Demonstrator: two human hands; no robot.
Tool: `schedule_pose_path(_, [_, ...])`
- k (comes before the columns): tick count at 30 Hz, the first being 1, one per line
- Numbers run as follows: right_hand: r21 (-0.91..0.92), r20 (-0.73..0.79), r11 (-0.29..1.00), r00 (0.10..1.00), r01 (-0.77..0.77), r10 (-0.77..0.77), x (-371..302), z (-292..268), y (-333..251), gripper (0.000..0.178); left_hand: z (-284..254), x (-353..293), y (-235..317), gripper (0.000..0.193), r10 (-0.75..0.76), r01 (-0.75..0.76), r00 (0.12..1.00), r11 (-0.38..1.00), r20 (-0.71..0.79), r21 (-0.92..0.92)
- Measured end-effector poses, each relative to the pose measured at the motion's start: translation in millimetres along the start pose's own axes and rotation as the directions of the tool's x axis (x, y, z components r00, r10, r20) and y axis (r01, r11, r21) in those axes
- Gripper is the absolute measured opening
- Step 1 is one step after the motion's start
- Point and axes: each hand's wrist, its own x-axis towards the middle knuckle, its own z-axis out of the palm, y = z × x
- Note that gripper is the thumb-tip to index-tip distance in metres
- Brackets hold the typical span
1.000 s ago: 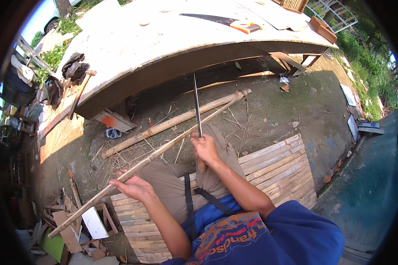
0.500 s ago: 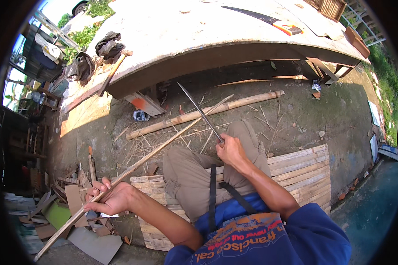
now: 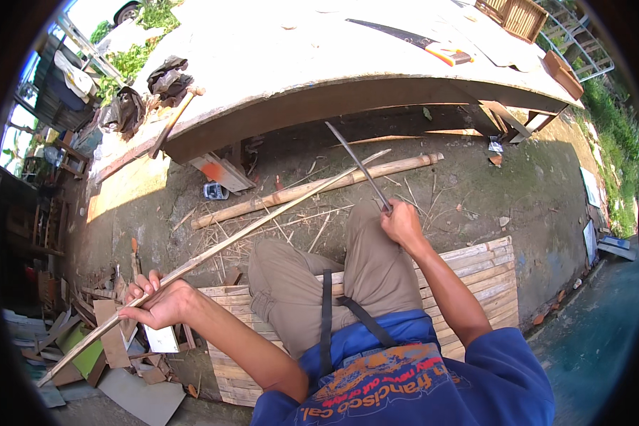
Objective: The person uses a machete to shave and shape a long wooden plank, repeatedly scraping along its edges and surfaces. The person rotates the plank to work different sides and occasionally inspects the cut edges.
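Seen from the head camera, looking down, a person in a blue top and khaki trousers sat on a slatted wooden pallet (image 3: pixel 476 277) laid on bare ground.

The left hand (image 3: pixel 160 304) was curled shut around a long thin bamboo strip (image 3: pixel 248 231), gripping it near its lower part. From that hand the strip ran one way down and leftward to a pile of scrap boards (image 3: pixel 113 348), and the other way up and rightward across the ground, over the knees, ending just beyond the blade.

The right hand (image 3: pixel 402 224), resting by the right knee, was closed tight on the handle of a long narrow knife (image 3: pixel 355 165). Its blade pointed up and away from the hand, toward the underside of a large pale surface (image 3: pixel 298 64).

Just past both hands a thick bamboo pole (image 3: pixel 312 188) lay on the ground among thin shavings, running roughly alongside the strip. On the surface, well beyond the right hand, lay a hand saw (image 3: pixel 405 39) with an orange handle. Far beyond the left hand, a hammer (image 3: pixel 174 121) and dark crumpled cloth (image 3: pixel 163 74) sat at the surface's edge.
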Motion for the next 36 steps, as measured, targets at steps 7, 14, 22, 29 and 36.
schedule_pose_path(7, [0.41,-0.124,0.872,0.93,-0.269,0.346,13,-4,108,0.035,-24,40,0,0.053,-0.066,0.055,0.987,0.995,-0.145,-0.081])
schedule_pose_path(14, [0.983,-0.079,0.179,0.98,0.045,0.183,-18,-14,-40,0.073,-25,-35,-67,0.068,-0.431,0.352,0.85,0.893,-0.304,-0.282])
schedule_pose_path(22, [0.934,-0.261,-0.222,0.96,0.278,0.103,-11,-32,-131,0.026,-52,-133,-114,0.085,-0.69,0.647,0.719,0.708,-0.084,-0.283])
schedule_pose_path(29, [0.927,-0.333,-0.145,0.937,0.346,0.106,-5,-51,-111,0.019,-73,-155,-114,0.085,-0.946,0.945,0.324,0.324,0.007,0.042])
schedule_pose_path(36, [0.885,-0.447,0.056,0.876,0.463,-0.178,13,-59,-111,0.019,-118,-128,-131,0.062,-0.991,0.568,0.103,0.125,0.08,0.814])
